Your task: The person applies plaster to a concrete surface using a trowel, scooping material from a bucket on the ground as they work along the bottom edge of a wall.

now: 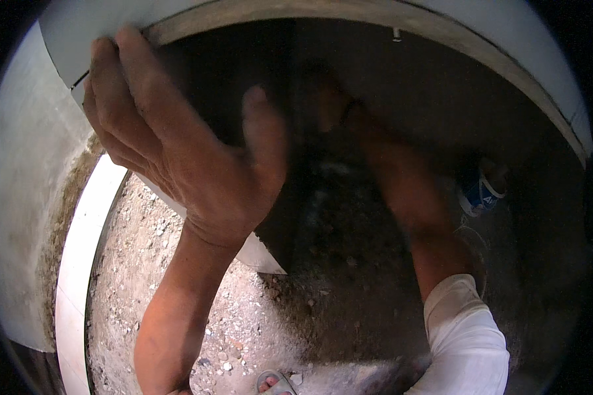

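My left hand (pixel 191 151) is raised at the left with its fingers stretched up and its thumb held apart. Its fingertips are at the edge of a pale grey slab (pixel 79 36), and nothing shows in its grip. My right hand (pixel 326 102) reaches into the deep shadow under the slab's curved-looking rim (pixel 296 9). A dark band circles that wrist. The right fingers are lost in the dark, so what they touch or hold is hidden.
A blue and white bucket (pixel 479 194) stands in shadow at the right. Rubble-strewn ground (pixel 224 329) lies below, beside a white tiled strip (pixel 79 263) and a rough grey wall (pixel 16 171). A small bolt (pixel 396 34) sticks out from the rim. My sandalled foot (pixel 273 382) shows at the bottom.
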Demonstrator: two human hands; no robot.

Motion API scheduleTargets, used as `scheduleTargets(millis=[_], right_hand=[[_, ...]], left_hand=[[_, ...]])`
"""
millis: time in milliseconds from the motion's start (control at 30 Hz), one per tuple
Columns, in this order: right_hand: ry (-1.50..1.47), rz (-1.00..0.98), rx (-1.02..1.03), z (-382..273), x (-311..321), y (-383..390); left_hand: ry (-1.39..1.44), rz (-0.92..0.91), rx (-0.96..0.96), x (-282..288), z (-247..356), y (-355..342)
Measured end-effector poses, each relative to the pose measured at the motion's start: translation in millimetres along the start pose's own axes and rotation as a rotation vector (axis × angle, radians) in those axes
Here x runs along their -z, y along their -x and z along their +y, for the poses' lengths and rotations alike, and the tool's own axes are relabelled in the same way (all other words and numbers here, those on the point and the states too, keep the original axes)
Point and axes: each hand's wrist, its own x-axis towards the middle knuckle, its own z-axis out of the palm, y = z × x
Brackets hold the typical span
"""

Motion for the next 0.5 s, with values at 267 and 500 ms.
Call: scheduleTargets(millis=[267, 500], right_hand=[[-1.373, -0.059, -0.308, -46.2, -26.6, 68.0], [-0.889, 0.163, -0.003, -51.6, 94.3, 27.8]], left_hand=[[-0.053, -0.039, 0.043, 0.2, -0.2, 4.3], [-0.037, -0.064, 0.086, -1.7, 8.8, 8.1]])
